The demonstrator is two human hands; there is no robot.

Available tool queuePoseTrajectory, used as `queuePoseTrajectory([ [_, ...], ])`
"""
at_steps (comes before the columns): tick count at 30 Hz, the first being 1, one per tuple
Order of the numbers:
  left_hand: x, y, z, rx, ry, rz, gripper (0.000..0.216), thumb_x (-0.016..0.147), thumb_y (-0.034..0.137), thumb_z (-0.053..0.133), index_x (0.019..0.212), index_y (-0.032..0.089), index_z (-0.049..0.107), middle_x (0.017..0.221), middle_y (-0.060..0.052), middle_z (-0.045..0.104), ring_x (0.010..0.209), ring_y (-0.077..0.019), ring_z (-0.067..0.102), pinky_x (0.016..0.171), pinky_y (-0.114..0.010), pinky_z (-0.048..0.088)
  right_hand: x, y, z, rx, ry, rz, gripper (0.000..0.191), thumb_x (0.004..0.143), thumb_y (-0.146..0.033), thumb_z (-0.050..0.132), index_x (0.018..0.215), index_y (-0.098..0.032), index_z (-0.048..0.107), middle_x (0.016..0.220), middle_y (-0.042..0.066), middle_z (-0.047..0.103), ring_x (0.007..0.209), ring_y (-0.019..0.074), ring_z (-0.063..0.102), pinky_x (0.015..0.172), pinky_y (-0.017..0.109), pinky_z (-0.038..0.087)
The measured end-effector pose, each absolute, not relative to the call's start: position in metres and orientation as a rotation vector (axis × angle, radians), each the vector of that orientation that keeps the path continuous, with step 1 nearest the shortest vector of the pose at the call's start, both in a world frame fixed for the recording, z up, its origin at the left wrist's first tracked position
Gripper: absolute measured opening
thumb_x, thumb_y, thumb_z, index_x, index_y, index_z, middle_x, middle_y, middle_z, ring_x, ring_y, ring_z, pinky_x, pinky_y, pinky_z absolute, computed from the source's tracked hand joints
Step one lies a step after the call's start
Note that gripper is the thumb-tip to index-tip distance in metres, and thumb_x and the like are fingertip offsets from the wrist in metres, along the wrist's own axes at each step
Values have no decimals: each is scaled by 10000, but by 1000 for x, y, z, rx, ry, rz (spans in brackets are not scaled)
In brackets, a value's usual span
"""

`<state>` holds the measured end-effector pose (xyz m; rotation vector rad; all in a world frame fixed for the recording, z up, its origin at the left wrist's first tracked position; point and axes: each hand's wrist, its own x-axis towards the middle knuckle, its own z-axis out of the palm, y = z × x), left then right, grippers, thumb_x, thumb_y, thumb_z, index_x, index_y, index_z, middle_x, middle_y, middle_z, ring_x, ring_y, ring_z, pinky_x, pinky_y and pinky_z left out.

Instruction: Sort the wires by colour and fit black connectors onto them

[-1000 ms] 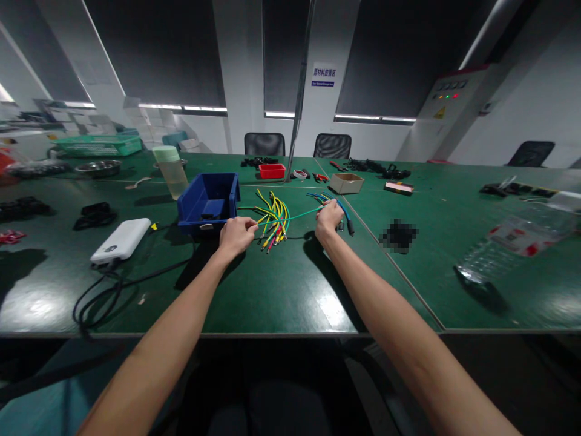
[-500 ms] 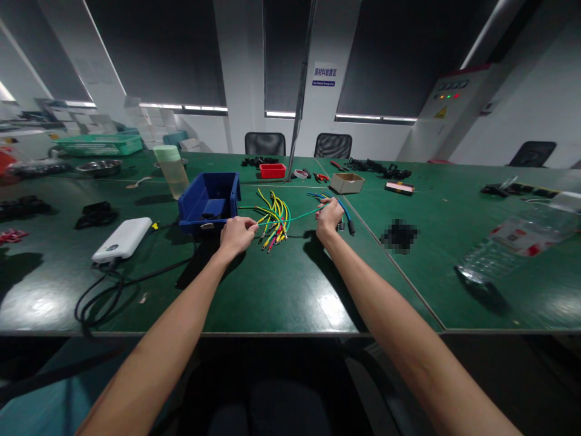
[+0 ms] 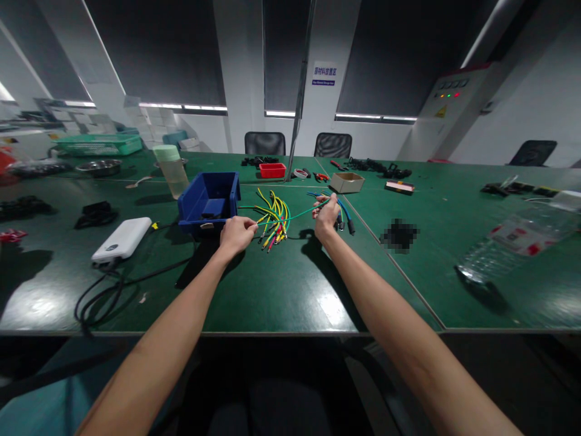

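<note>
A thin green wire (image 3: 297, 216) stretches between my two hands above the table. My left hand (image 3: 239, 233) pinches its left end, close to the front of a blue bin (image 3: 209, 200). At the other end, my right hand (image 3: 325, 215) has thumb and fingers closed on the wire. Below the wire lies a fanned bundle of yellow-green wires (image 3: 275, 215), some with red or metal tips. Blue cables (image 3: 347, 215) with black ends lie beside and partly behind my right hand.
Left of the bin are a white power bank (image 3: 122, 239) with a black cable and a pale-capped bottle (image 3: 172, 172). Farther back stand a red tray (image 3: 272, 171) and a small cardboard box (image 3: 347, 183). A clear plastic bottle (image 3: 508, 242) lies at right.
My right hand has turned slightly, its thumb now pointing up, with the wire's right end raised a little. My left hand stays in place.
</note>
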<state>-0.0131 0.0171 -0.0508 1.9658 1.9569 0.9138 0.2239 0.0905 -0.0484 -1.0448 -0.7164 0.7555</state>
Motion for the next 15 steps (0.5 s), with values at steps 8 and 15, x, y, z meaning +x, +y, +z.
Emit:
queuePoseTrajectory([
  [8,-17,24,-60,1962,1878,951,218,768,325,573,843,210,742,848,-59,734,800,-201,664,693,-267,495,220,87,-47,-964,-758,909,452,892,-564,347,745,-175,524,547,-38,511,357,59,443,327,176,332],
  [15,-8,20,-58,1798,1605,1027,248,781,323,591,887,143,725,777,-64,727,547,-140,624,548,-243,509,193,75,-56,-971,-1045,997,340,857,-486,494,754,-166,552,599,-24,567,387,59,477,336,168,322],
])
